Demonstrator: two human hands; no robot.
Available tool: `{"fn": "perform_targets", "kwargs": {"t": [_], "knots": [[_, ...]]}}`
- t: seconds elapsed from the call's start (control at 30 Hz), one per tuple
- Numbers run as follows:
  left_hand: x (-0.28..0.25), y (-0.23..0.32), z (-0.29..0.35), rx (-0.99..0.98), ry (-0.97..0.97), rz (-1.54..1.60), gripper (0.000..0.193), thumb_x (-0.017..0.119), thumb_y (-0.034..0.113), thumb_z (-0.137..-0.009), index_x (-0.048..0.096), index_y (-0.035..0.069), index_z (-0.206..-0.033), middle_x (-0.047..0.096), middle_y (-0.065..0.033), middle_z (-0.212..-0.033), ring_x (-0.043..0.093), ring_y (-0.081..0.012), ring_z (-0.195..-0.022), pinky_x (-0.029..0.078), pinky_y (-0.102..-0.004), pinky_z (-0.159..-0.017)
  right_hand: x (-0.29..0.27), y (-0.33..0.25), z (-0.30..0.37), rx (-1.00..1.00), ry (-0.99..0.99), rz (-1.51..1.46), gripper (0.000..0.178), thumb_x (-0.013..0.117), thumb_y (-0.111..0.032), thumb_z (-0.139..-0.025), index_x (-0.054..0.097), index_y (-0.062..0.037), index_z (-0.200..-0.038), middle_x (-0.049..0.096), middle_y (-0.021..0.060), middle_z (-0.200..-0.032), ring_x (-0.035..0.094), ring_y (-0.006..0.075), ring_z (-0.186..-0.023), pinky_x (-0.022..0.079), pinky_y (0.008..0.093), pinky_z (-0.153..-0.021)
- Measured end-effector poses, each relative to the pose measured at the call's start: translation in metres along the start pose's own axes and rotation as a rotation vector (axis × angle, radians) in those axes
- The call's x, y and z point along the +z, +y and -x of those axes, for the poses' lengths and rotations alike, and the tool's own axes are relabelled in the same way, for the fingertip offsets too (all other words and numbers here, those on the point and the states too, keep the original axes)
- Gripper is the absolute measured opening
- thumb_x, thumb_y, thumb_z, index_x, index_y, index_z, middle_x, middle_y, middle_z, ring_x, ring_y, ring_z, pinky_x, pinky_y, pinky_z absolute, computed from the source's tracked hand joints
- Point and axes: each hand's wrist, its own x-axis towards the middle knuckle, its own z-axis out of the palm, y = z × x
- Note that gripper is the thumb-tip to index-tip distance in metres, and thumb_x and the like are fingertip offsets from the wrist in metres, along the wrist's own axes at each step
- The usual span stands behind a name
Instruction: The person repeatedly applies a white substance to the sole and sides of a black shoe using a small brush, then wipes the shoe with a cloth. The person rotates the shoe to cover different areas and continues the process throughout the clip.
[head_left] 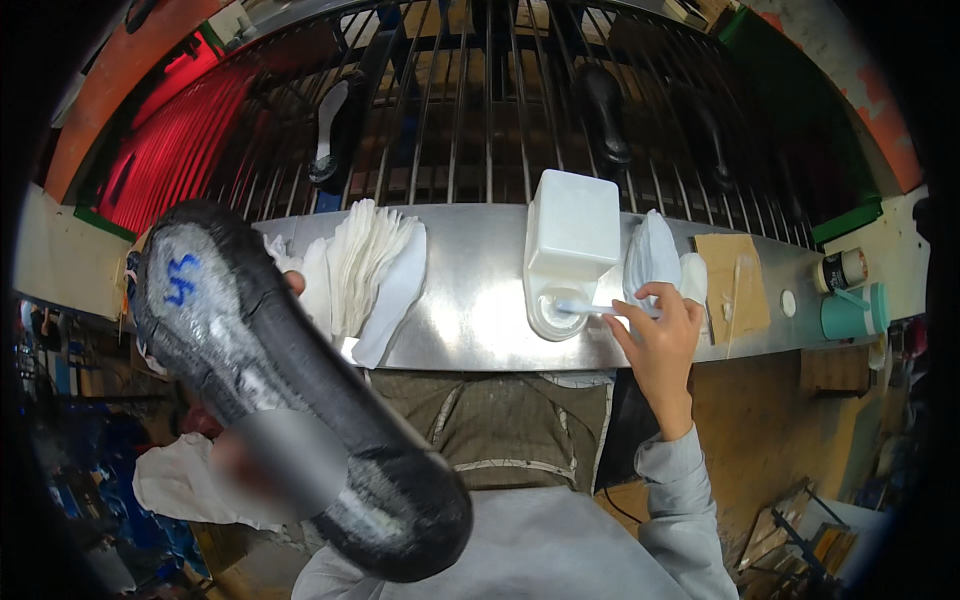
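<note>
A black shoe upper on its last (330, 400), bottom side toward me with blue marking on a grey patch, tilts large across the left of the view. Fingertips of my left hand (294, 283) show at its far edge, closed round it; the rest of that hand is hidden behind the shoe. My right hand (662, 345) pinches the pale handle of a small brush (597, 309). The brush's head dips into the round cup of a white glue pot (575, 225), which stands on the metal bench. White liquid lies in the cup.
On the steel bench (465, 300) lie a fanned stack of white insole-like pieces (345, 270), more white pieces (652, 250), brown cardboard (735, 285), a teal mug (850, 312) and a tape roll (842, 270). Beyond runs a roller conveyor (490, 130) carrying black shoes (603, 110), glowing red at left.
</note>
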Motion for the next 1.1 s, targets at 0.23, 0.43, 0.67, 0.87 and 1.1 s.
{"fn": "perform_targets", "kwargs": {"t": [0.23,0.43,0.67,0.87,1.1], "knots": [[-0.001,0.029,-0.001,0.019,-0.117,-0.211,0.134,0.090,0.051,-0.070,0.004,-0.002,-0.158,0.018,-0.0136,-0.161,0.071,-0.0367,-0.085,0.065,-0.0383,-0.052,0.010,0.006,0.008,0.040,0.016,0.020,0.023,0.088,-0.021,-0.070,0.079,-0.0160,-0.090,0.059,0.0026,-0.101,0.053,0.0200,-0.080,0.035,0.0358,-0.082],[0.008,0.013,0.000,0.018,0.011,0.095,0.112,0.082,0.043,-0.082,0.011,0.000,-0.158,0.033,-0.0238,-0.152,0.068,-0.0349,-0.099,0.065,-0.0380,-0.069,0.013,0.002,0.033,0.426,0.073,-0.234,0.014,0.087,-0.017,-0.075,0.080,-0.0116,-0.087,0.053,0.0048,-0.095,0.048,0.0179,-0.069,0.037,0.0319,-0.060],[0.022,-0.056,0.024,0.058,0.524,-0.354,0.092,0.084,0.033,-0.079,0.038,-0.009,-0.146,0.057,-0.0253,-0.137,0.062,-0.0354,-0.121,0.055,-0.0445,-0.102,-0.024,-0.021,-0.013,0.410,0.097,-0.720,0.017,0.086,-0.016,-0.076,0.081,-0.0065,-0.089,0.050,0.0018,-0.094,0.048,0.0151,-0.069,0.036,0.0282,-0.060],[0.046,-0.057,0.003,-0.014,0.466,-0.412,0.090,0.091,0.004,-0.060,0.047,-0.004,-0.138,0.063,-0.0135,-0.127,0.062,-0.0236,-0.117,0.049,-0.0375,-0.103,-0.060,-0.074,-0.043,-0.030,0.164,-0.754,0.036,0.094,-0.025,-0.058,0.083,-0.0122,-0.090,0.049,0.0029,-0.094,0.049,0.0174,-0.089,0.039,0.0301,-0.076],[0.066,-0.053,-0.013,-0.217,0.364,-0.329,0.104,0.093,0.003,-0.058,0.038,-0.003,-0.146,0.060,-0.0142,-0.132,0.061,-0.0233,-0.119,0.049,-0.0376,-0.103,-0.057,-0.099,-0.067,-0.111,0.272,-0.650,0.046,0.096,-0.028,-0.053,0.082,-0.0163,-0.096,0.047,0.0027,-0.098,0.048,0.0181,-0.090,0.038,0.0306,-0.076]]}}
